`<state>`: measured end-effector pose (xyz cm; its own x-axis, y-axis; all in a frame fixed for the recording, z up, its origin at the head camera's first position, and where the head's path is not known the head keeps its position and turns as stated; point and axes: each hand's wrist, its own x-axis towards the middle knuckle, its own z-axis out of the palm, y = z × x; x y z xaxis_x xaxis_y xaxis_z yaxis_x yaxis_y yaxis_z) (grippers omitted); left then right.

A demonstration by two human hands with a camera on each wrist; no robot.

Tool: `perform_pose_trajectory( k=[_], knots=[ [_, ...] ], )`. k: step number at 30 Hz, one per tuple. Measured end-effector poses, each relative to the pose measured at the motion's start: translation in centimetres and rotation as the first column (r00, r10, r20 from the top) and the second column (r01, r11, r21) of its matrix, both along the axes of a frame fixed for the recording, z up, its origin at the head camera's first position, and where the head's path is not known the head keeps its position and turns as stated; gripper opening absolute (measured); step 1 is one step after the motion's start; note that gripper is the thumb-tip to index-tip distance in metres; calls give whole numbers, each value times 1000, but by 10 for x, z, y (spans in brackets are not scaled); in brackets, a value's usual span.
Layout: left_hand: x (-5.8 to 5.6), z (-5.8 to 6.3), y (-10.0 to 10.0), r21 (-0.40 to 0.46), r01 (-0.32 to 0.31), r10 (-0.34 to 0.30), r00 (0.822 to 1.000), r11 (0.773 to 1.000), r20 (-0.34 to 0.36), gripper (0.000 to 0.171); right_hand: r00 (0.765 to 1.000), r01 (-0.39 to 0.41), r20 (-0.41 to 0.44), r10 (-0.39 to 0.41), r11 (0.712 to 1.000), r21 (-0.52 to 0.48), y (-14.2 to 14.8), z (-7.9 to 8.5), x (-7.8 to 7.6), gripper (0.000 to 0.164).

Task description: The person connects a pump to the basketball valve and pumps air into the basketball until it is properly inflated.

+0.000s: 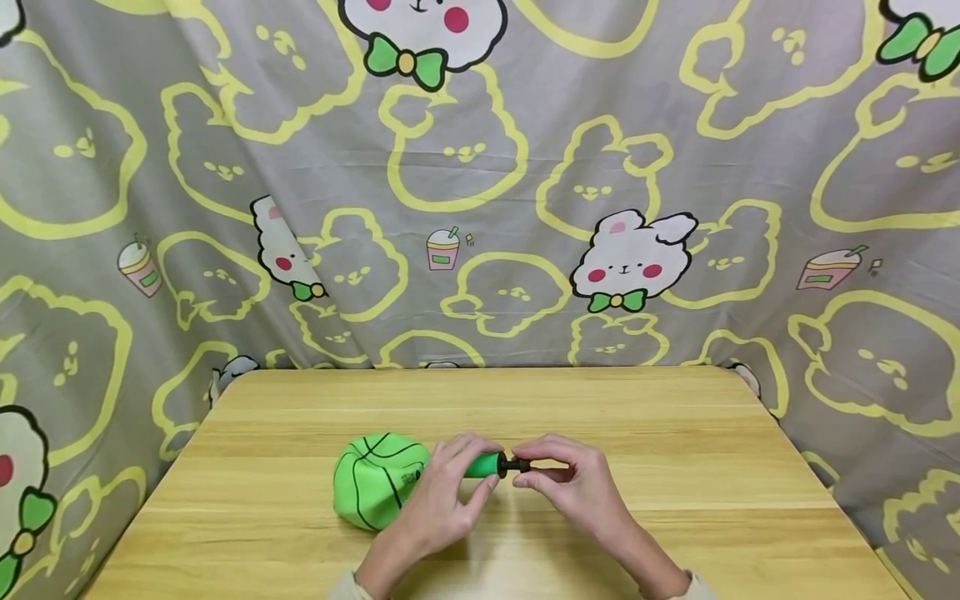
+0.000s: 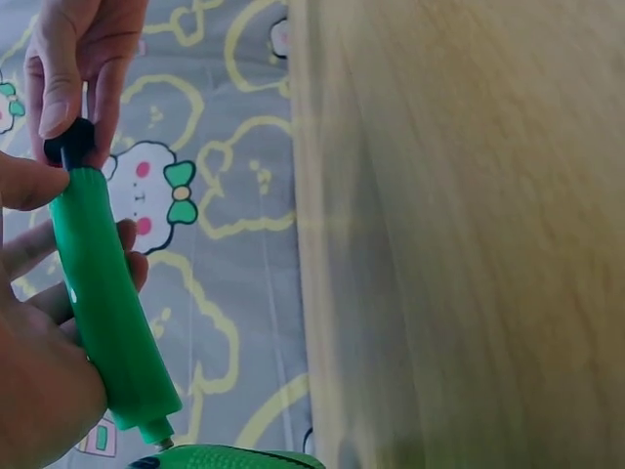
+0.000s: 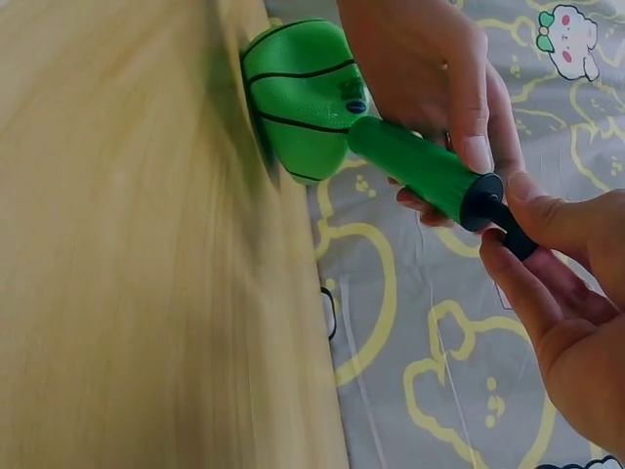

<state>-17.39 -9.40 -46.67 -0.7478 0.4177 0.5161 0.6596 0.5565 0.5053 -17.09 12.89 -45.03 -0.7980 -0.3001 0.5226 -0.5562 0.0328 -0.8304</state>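
Both hands (image 1: 444, 500) hold a green pump (image 1: 483, 465).

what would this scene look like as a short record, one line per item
ball: green, black lines, dented, on the table
pump: green, one end at the ball, black handle partly out
left hand: holds the pump
right hand: pinches the handle
backdrop: grey cloth, yellow outlines, white rabbits

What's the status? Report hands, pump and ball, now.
Left hand gripping green pump; right hand pinching black handle. Needle at dented green ball. Nothing seen blocking the handle.
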Motion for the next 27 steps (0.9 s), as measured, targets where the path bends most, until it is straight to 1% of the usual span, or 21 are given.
perform_pose_trajectory(
  k=[3, 8, 11, 14, 17, 20, 27],
  knots=[
    [0, 0, -1, -15, 0, -1, 1000, 1000, -4, 32, 1000, -3, -10, 4, 1000, 9, 1, 2, 0, 27],
    [-1, 1, -2, -31, -31, 30, 999, 999, -40, 31, 1000, -8, -12, 8, 1000, 21, 8, 9, -1, 26],
    [-2, 1, -3, -38, -57, 54, 996, 998, -71, 30, 1000, -6, 9, 5, 999, 38, 15, 15, -1, 26],
    [-3, 1, -4, -46, -68, 64, 993, 997, -97, 29, 999, 1, 37, -3, 998, 68, 24, 21, -1, 27],
    [-4, 2, -4, -46, -67, 62, 994, 997, -91, 29, 999, 8, 47, -13, 995, 103, 32, 28, -2, 27],
    [-4, 2, -5, -36, -59, 56, 996, 998, -69, 30, 999, 6, 49, -13, 992, 127, 40, 34, -2, 27],
    [-4, 3, -9, -7, -39, 39, 998, 999, -43, 30, 997, -6, 72, -5, 988, 153, 56, 47, 0, 28]
  ],
)
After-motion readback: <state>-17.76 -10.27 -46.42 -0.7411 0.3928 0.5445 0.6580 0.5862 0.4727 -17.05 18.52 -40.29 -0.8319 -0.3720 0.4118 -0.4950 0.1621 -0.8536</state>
